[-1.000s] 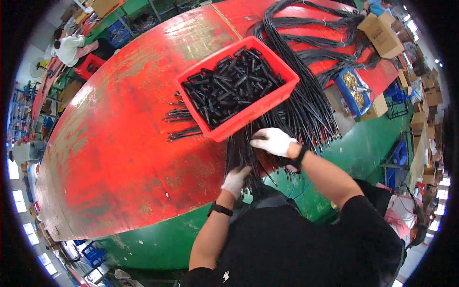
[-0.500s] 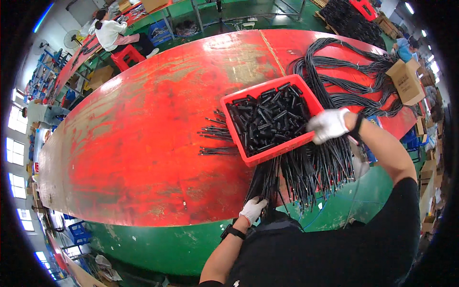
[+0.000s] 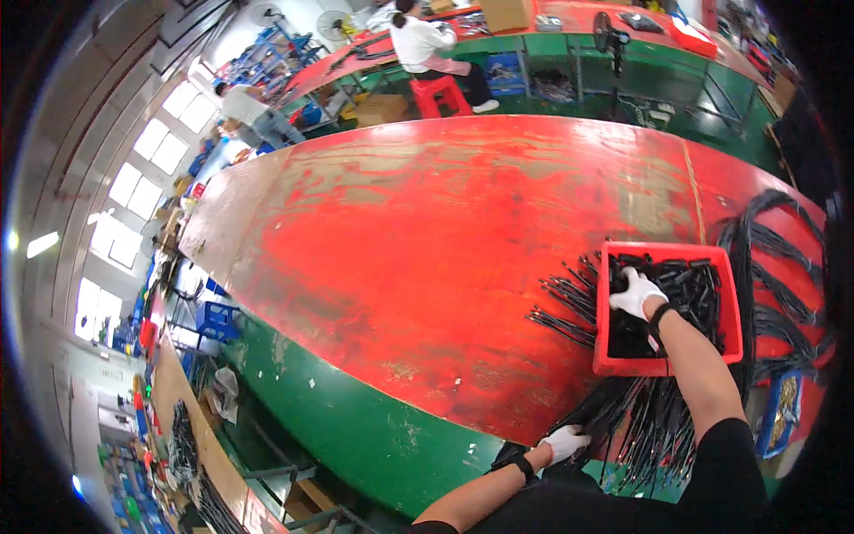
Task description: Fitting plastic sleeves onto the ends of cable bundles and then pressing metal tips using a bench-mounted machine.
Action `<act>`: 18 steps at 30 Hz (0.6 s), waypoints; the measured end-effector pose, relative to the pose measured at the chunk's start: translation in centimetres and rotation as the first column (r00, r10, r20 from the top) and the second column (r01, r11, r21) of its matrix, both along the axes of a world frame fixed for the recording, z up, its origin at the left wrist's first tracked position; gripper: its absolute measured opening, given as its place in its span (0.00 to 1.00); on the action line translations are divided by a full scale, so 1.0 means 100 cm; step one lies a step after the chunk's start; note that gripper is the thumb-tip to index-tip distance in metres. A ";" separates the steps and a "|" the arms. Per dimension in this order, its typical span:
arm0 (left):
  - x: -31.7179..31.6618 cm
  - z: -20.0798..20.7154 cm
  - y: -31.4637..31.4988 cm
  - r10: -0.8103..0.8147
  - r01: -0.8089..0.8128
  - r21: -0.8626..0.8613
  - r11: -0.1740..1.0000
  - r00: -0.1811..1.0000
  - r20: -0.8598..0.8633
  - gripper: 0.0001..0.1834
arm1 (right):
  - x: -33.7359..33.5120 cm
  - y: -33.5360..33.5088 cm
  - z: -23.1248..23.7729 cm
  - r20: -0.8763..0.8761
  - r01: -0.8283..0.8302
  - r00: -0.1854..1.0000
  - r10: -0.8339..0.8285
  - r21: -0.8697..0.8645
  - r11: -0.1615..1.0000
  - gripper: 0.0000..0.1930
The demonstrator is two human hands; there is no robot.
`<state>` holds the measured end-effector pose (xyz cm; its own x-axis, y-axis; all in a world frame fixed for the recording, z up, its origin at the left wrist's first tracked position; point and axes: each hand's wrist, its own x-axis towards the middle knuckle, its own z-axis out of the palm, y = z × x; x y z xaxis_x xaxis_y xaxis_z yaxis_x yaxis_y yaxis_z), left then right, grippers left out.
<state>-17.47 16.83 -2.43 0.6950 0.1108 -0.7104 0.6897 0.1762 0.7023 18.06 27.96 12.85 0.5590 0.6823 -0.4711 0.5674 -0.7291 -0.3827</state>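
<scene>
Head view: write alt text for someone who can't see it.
The gloved right hand reaches into a red bin of black parts on a worn red table; the gloved left hand is at black cables near the table's edge.

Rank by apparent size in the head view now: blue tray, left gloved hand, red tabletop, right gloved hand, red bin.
1. Red tabletop
2. Red bin
3. Blue tray
4. Left gloved hand and right gloved hand: too alike to rank.

The bin [image 3: 627, 366] is smooth plastic, the cables [image 3: 654, 425] seemingly rubbery.
</scene>
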 end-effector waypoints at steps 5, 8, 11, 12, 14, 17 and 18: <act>-0.004 -0.025 -0.012 0.018 -0.023 0.073 0.997 0.997 0.069 0.31 | -0.032 -0.003 0.011 0.070 -0.106 0.991 0.116 -0.142 0.984 0.47; 0.007 -0.002 0.001 -0.008 0.007 0.058 0.998 1.000 0.024 0.31 | -0.028 -0.005 0.010 0.085 -0.085 0.992 0.089 -0.050 0.995 0.41; 0.004 -0.004 -0.003 0.001 -0.001 0.056 0.998 1.000 0.001 0.31 | -0.009 -0.019 -0.004 0.089 -0.220 0.972 0.215 0.039 0.975 0.36; 0.007 -0.011 -0.002 -0.003 0.002 0.081 0.997 1.000 0.016 0.31 | 0.000 -0.027 -0.019 0.118 -0.293 0.952 0.283 0.082 0.953 0.35; 0.007 -0.007 -0.001 0.041 -0.041 0.014 0.999 0.999 0.009 0.31 | 0.001 -0.040 -0.022 0.091 -0.300 0.952 0.292 0.099 0.949 0.35; 0.004 -0.014 -0.010 0.067 -0.067 -0.022 0.997 0.998 0.007 0.31 | -0.001 -0.041 -0.022 0.082 -0.345 0.937 0.339 0.085 0.935 0.32; 0.002 -0.011 -0.010 0.067 -0.067 -0.020 0.998 0.998 0.009 0.31 | -0.004 -0.041 -0.022 0.087 -0.354 0.934 0.346 0.092 0.931 0.32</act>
